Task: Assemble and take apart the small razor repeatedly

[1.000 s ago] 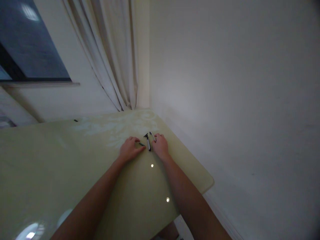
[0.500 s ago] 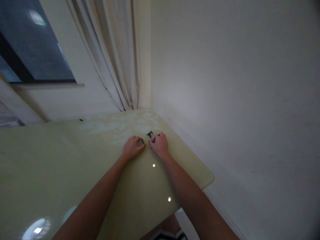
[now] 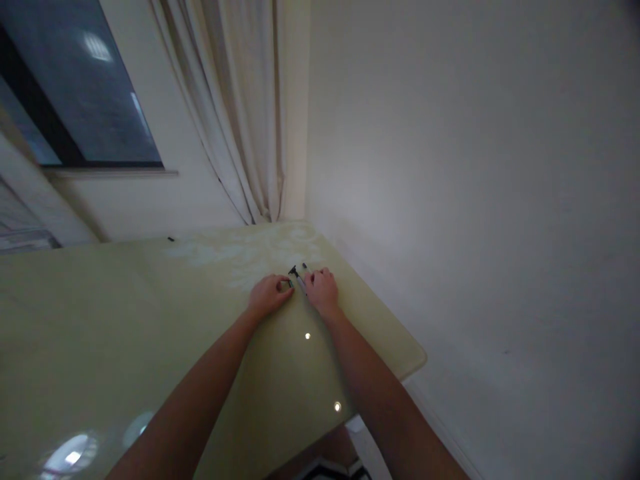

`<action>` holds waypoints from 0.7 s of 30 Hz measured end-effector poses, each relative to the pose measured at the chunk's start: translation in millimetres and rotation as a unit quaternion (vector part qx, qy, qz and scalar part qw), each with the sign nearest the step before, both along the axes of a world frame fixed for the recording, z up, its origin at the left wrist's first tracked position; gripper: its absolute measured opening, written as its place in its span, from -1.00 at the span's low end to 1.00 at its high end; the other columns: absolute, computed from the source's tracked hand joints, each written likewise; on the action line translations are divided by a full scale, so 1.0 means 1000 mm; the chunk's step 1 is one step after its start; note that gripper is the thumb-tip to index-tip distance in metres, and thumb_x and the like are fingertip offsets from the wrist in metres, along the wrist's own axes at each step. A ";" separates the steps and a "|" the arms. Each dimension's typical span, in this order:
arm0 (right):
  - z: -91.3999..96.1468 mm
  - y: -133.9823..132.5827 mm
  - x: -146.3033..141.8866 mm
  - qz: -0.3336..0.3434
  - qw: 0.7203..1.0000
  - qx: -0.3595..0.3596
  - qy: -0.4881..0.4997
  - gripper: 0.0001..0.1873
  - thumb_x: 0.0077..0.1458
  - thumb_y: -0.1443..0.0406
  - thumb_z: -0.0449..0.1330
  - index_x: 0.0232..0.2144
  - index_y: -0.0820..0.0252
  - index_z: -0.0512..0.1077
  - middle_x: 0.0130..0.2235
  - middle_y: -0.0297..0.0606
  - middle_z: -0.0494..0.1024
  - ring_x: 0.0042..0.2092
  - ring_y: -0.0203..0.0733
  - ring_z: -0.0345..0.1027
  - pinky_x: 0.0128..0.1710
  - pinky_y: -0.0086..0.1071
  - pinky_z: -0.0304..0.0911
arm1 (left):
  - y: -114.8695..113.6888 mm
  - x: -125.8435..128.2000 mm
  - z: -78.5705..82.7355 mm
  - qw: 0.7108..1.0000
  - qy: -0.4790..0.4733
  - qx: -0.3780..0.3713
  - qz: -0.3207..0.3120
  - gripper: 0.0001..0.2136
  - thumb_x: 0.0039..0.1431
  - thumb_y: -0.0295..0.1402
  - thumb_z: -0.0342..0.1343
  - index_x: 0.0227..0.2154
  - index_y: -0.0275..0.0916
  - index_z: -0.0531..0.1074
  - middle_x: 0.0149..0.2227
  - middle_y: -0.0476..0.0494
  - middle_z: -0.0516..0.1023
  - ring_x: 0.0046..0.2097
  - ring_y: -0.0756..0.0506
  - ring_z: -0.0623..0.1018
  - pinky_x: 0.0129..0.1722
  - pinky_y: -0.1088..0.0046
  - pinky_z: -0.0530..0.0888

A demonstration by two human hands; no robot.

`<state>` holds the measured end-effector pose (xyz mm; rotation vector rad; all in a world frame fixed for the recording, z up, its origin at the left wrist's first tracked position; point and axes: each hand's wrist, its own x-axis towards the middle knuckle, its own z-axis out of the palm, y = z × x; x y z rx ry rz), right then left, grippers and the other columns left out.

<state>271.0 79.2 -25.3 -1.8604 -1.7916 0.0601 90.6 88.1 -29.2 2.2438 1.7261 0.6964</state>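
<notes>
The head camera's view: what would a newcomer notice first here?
Probably the left hand and right hand, close together over the pale green table, with a small razor between them. Next, perhaps, the long pale curtain hanging beyond the table, and the dark window at the picture's upper left.

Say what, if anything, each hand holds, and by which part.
Left hand: small dark piece, seemingly by its ends. Right hand: at razor handle; hold unclear.
</notes>
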 end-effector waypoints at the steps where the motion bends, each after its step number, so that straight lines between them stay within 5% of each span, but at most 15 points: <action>1: -0.001 0.000 0.001 0.000 1.000 -0.003 -0.001 -0.67 0.39 0.23 0.06 -0.20 0.24 0.61 -0.09 0.02 0.55 -0.05 -0.02 0.39 -0.01 -0.28 0.24 | 0.000 0.000 0.000 1.000 0.002 0.001 0.001 -0.64 0.22 -0.13 0.19 -0.01 -0.16 0.60 -0.26 -0.15 0.59 -0.18 -0.16 0.55 -0.20 0.37 0.38; 13: -0.009 0.003 0.010 0.030 0.999 0.014 0.035 -0.66 0.19 0.51 0.11 -0.09 0.23 0.61 -0.05 -0.04 0.54 -0.03 -0.05 0.39 0.02 -0.29 0.23 | -0.003 0.003 0.003 0.998 0.009 0.009 0.055 -0.68 0.16 -0.17 0.20 -0.09 -0.22 0.57 -0.25 -0.17 0.62 -0.10 -0.22 0.57 -0.08 0.28 0.38; 18: -0.003 -0.001 0.008 0.023 0.999 0.036 0.034 -0.85 0.22 0.32 0.24 -0.23 0.21 0.62 -0.09 -0.03 0.53 -0.02 0.00 0.37 0.00 -0.27 0.26 | -0.002 0.002 0.001 0.998 0.010 0.004 0.056 -0.63 0.15 -0.15 0.20 -0.04 -0.22 0.55 -0.22 -0.18 0.63 -0.07 -0.23 0.58 -0.06 0.27 0.38; 21: 0.000 -0.003 0.007 0.027 0.999 0.040 0.022 -0.79 0.19 0.16 0.32 -0.38 0.18 0.61 -0.13 -0.06 0.52 -0.04 0.00 0.38 -0.01 -0.26 0.26 | -0.002 0.002 0.001 0.998 0.011 0.003 0.054 -0.62 0.16 -0.14 0.19 -0.02 -0.22 0.54 -0.21 -0.18 0.63 -0.06 -0.24 0.57 -0.06 0.27 0.38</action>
